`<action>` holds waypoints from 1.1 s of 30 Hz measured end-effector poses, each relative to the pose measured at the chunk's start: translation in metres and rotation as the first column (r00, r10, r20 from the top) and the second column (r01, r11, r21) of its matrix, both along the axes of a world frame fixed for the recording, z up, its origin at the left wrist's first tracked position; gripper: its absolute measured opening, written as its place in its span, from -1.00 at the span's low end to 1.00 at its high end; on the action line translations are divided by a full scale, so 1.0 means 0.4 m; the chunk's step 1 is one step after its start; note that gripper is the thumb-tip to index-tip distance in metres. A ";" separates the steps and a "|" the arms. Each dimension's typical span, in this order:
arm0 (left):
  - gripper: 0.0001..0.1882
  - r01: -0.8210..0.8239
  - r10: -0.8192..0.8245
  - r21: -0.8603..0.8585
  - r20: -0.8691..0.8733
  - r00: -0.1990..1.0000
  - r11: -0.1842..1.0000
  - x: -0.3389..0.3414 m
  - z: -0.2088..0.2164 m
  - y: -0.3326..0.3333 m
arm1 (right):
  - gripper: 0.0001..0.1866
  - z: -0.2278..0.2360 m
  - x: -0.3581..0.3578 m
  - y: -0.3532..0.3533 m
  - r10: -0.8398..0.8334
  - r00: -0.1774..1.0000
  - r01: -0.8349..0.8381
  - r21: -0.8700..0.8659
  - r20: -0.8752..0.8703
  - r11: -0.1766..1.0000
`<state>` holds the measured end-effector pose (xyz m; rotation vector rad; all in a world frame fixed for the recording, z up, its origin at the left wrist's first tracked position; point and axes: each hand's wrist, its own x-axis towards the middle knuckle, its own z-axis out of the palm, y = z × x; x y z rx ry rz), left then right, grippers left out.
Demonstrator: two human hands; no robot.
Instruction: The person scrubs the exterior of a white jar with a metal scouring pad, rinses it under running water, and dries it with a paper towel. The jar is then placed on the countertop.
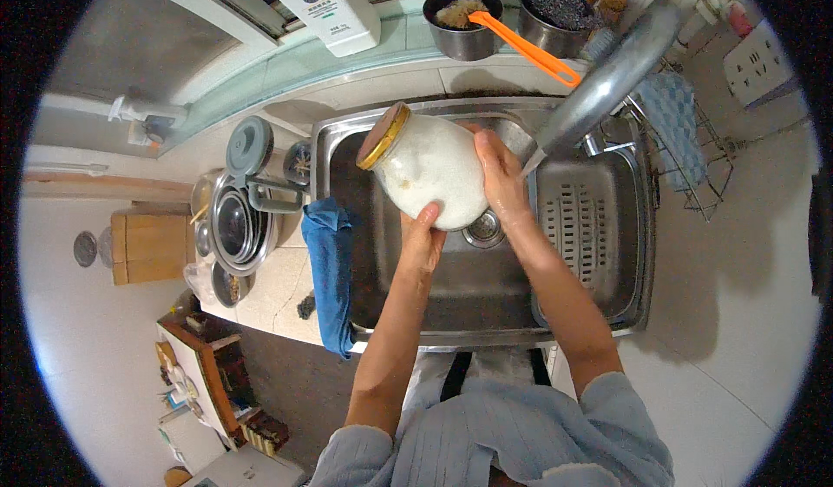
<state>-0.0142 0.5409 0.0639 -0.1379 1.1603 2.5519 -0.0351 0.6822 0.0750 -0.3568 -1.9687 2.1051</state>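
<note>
Between my two hands a large glass jar [434, 167] filled with white grains is held tilted over the sink, its gold-rimmed lid [383, 136] toward the upper left. My left hand [422, 237] supports it from below, thumb on the glass. Against the jar's right end presses my right hand [501, 171], close to the faucet's mouth. Water seems to run from the curved metal faucet [607, 75] onto or beside that hand. Below lies the steel sink [451, 296] with a round drain [486, 227].
A blue cloth [328, 279] hangs over the sink's left rim. Left of it stand nested steel bowls [234, 227] and a grey-lidded jug [250, 147]. On the ledge are a white bottle [330, 9], an orange-handled brush [525, 49] and metal pots. A wire rack [707, 161] is at right.
</note>
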 end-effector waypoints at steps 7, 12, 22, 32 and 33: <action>-0.13 -0.080 0.072 0.136 0.063 0.995 0.987 -0.014 -0.029 0.015 | -0.38 0.025 0.216 -0.116 0.027 0.997 -0.032 -0.059 -0.075 0.998; -0.18 -0.108 0.103 0.022 0.172 0.980 0.994 -0.006 -0.005 -0.004 | -0.26 -0.075 0.288 0.119 -0.451 0.892 0.452 -0.049 0.031 0.890; -0.16 0.002 0.003 -0.045 0.108 0.994 0.999 0.058 -0.021 -0.064 | -0.20 0.029 0.139 0.346 -0.454 0.888 0.457 -0.241 0.074 0.856; 0.09 0.063 -0.105 -0.264 -0.150 0.983 0.962 0.143 -0.003 -0.203 | 0.20 0.005 0.213 -0.027 0.467 0.878 -0.479 0.186 0.104 0.858; 0.07 0.099 -0.130 -0.217 -0.137 0.982 0.971 0.153 0.004 -0.213 | 0.26 -0.005 0.220 -0.044 0.509 0.845 -0.524 0.070 0.164 0.849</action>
